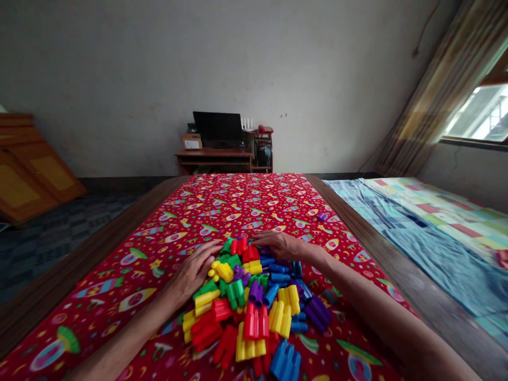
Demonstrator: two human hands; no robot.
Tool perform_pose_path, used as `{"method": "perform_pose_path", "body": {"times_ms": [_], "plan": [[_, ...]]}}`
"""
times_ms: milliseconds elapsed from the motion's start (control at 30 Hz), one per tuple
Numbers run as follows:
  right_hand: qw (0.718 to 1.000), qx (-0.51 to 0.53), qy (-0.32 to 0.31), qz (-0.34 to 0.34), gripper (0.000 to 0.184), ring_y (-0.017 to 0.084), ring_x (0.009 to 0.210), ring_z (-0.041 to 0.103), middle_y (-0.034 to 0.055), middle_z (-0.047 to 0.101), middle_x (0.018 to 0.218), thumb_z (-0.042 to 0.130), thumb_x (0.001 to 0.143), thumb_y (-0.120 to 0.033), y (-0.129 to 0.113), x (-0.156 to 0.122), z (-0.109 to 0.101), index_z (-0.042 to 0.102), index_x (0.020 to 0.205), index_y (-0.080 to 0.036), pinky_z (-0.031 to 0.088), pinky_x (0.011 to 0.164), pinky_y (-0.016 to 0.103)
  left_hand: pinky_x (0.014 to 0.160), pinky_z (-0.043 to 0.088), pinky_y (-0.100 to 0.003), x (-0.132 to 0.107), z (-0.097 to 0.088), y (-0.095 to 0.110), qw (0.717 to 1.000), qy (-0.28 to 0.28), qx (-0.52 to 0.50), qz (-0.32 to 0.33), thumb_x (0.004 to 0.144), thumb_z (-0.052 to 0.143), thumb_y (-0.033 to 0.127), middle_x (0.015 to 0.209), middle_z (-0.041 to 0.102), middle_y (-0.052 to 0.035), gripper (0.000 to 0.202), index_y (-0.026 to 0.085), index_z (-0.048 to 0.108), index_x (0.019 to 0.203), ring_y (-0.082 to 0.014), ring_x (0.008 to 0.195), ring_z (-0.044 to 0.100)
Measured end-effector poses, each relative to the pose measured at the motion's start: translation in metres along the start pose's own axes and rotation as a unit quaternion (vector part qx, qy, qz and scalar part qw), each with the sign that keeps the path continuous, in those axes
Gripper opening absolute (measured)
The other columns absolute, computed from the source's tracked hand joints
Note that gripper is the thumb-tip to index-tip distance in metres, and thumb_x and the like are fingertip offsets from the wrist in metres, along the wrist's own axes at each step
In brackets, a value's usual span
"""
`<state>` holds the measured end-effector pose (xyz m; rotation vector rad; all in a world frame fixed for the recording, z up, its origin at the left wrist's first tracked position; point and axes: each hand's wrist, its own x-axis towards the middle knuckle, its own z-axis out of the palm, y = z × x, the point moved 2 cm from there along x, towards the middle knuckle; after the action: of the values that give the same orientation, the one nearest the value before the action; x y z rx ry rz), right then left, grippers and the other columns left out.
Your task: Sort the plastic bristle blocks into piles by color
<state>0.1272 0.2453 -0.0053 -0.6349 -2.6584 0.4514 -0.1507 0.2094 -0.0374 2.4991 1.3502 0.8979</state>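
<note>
A heaped pile of plastic building blocks in red, yellow, green, blue and purple lies on a red patterned cloth (230,198). Along the pile's left side rests my left hand (197,268), fingers stretched out and touching the green and yellow blocks (223,271). My right hand (280,244) reaches over the far right side, its fingers extended leftward beside a red block (251,254); its fingertips are partly hidden. Blue blocks (280,278) lie below the right wrist. Nearest me are a red block (256,321) and a blue block (286,361).
One purple block (322,217) lies apart, farther right on the cloth. Beyond the table stands a desk (214,153) with a monitor (218,128). A bed with a patchwork cover (432,203) is at the right, a wooden cabinet (35,169) at the left.
</note>
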Motion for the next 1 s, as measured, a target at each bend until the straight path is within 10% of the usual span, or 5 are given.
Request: {"method": "perform_pose_path", "body": {"times_ms": [300, 467, 633, 833, 1000], "plan": [[0.984, -0.117, 0.053, 0.123, 0.02, 0.017, 0.085, 0.061, 0.0085, 0.069, 0.096, 0.058, 0.083, -0.013, 0.014, -0.041, -0.033, 0.068, 0.101, -0.016, 0.044, 0.079, 0.027, 0.103, 0.045, -0.04, -0.002, 0.006, -0.009, 1.0, 0.01, 0.001, -0.009, 0.096, 0.028, 0.057, 0.126, 0.063, -0.0102, 0.055, 0.021, 0.064, 0.116, -0.0239, 0.118, 0.058], [0.892, -0.252, 0.193, 0.323, 0.024, 0.022, 0.092, 0.06, 0.0121, 0.068, 0.1, 0.055, 0.086, -0.022, 0.051, -0.089, -0.067, 0.067, 0.106, -0.016, 0.042, 0.087, 0.035, 0.103, 0.046, -0.04, -0.003, 0.006, -0.008, 1.0, 0.009, 0.004, -0.004, 0.096, 0.028, 0.055, 0.128, 0.062, -0.0103, 0.054, 0.021, 0.063, 0.117, -0.0245, 0.118, 0.058], [0.84, -0.252, 0.156, 0.454, 0.027, 0.028, 0.099, 0.062, 0.0137, 0.069, 0.103, 0.055, 0.085, -0.02, 0.075, -0.126, -0.072, 0.067, 0.109, -0.018, 0.046, 0.086, 0.039, 0.104, 0.045, -0.039, -0.002, 0.004, -0.005, 1.0, -0.002, -0.003, -0.011, 0.096, 0.028, 0.054, 0.128, 0.062, -0.0116, 0.054, 0.019, 0.064, 0.116, -0.0245, 0.119, 0.057], [0.905, -0.173, 0.255, 0.291, 0.037, 0.029, 0.109, 0.061, 0.0149, 0.068, 0.115, 0.055, 0.088, -0.03, 0.022, -0.086, -0.074, 0.063, 0.122, -0.018, 0.047, 0.093, 0.043, 0.103, 0.046, -0.039, -0.002, 0.003, -0.004, 1.0, 0.0, -0.005, -0.007, 0.095, 0.029, 0.055, 0.128, 0.062, -0.0098, 0.053, 0.022, 0.064, 0.116, -0.0245, 0.118, 0.058], [0.99, 0.038, 0.028, 0.132, 0.031, 0.018, 0.083, 0.068, 0.0047, 0.074, 0.094, 0.054, 0.089, -0.025, -0.034, -0.034, -0.038, 0.066, 0.117, -0.021, 0.05, 0.072, 0.026, 0.103, 0.046, -0.04, -0.002, 0.001, -0.002, 1.0, -0.005, 0.0, -0.011, 0.095, 0.028, 0.054, 0.125, 0.063, -0.0115, 0.054, 0.019, 0.064, 0.116, -0.0254, 0.118, 0.058]]}}
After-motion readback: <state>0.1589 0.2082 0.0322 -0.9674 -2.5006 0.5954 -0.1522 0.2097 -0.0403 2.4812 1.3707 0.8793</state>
